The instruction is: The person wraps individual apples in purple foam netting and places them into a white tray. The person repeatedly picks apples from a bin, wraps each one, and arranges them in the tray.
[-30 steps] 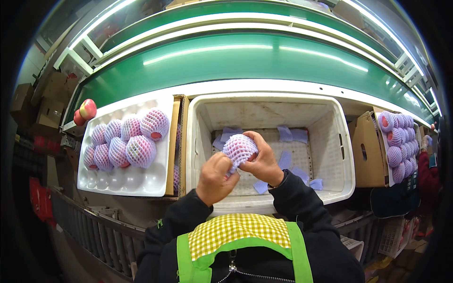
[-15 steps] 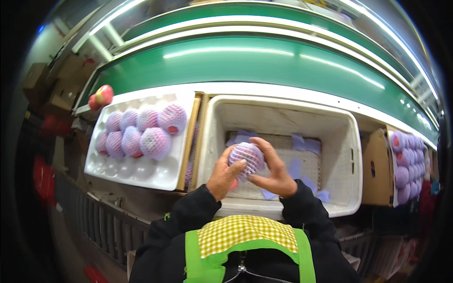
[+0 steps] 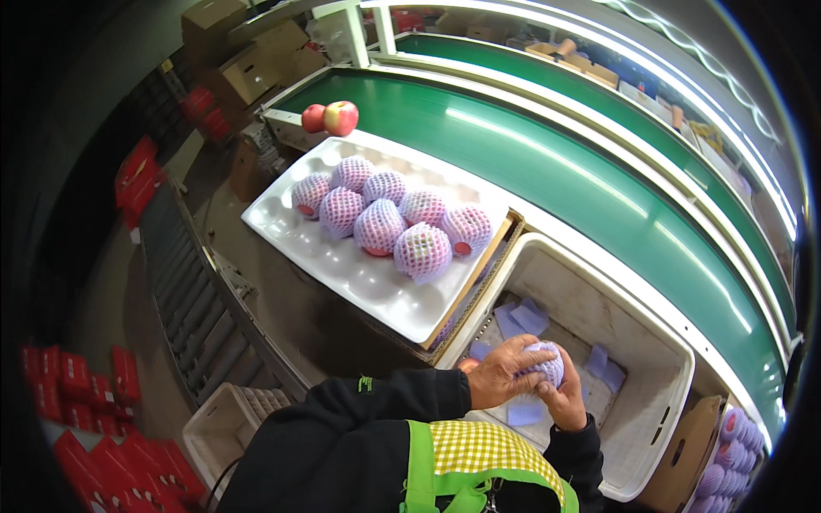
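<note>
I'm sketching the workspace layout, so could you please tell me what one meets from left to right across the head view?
Red boxes, dark slatted track, white tray, left hand, held netted fruit, right hand, brown cardboard box, netted fruit at the far right.

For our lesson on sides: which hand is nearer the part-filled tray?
Left: the left hand is below and right of the part-filled tray; the right hand is farther right.

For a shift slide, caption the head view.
Left hand and right hand hold a netted fruit above a white crate beside a fruit tray.
</note>
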Available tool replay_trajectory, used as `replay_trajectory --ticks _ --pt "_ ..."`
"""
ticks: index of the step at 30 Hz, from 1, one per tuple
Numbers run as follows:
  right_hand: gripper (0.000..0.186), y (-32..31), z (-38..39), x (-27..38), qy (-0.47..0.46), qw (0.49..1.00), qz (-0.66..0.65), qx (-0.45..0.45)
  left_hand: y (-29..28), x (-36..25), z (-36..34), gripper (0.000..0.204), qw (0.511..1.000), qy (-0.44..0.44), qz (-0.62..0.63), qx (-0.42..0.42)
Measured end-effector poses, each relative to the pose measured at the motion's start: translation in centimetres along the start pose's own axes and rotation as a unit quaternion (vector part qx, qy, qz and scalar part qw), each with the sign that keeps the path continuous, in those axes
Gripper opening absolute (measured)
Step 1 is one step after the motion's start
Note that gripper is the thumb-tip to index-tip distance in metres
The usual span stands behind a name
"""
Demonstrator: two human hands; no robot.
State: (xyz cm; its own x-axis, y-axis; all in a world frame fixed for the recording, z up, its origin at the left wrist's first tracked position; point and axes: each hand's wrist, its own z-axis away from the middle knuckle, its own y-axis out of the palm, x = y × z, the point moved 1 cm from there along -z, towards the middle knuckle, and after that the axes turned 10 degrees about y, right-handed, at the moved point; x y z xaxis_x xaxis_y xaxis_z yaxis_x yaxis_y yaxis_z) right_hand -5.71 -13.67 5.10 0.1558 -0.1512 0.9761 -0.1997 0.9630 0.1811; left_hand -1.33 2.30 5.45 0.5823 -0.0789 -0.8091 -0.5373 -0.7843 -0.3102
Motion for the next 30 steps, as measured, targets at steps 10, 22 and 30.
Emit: replay_trajectory --ticks 10,22,30 --pt "0.071 1.4 0.2 0.2 -0.009 0.996 -0.077 0.051 -5.0 -4.2 1.9 0.074 0.993 -0.096 0.063 -0.012" --pt "0.052 1.0 -0.5 -0.8 0.074 0.991 -0.095 0.064 -31.3 -0.2 11.2 0.04 0.842 -0.115 -0.268 -0.453" --pt "0.048 -0.1 -0.7 -1.3 0.105 0.993 -0.04 0.035 -34.5 6.8 13.5 0.044 0.828 -0.211 -0.332 -0.4"
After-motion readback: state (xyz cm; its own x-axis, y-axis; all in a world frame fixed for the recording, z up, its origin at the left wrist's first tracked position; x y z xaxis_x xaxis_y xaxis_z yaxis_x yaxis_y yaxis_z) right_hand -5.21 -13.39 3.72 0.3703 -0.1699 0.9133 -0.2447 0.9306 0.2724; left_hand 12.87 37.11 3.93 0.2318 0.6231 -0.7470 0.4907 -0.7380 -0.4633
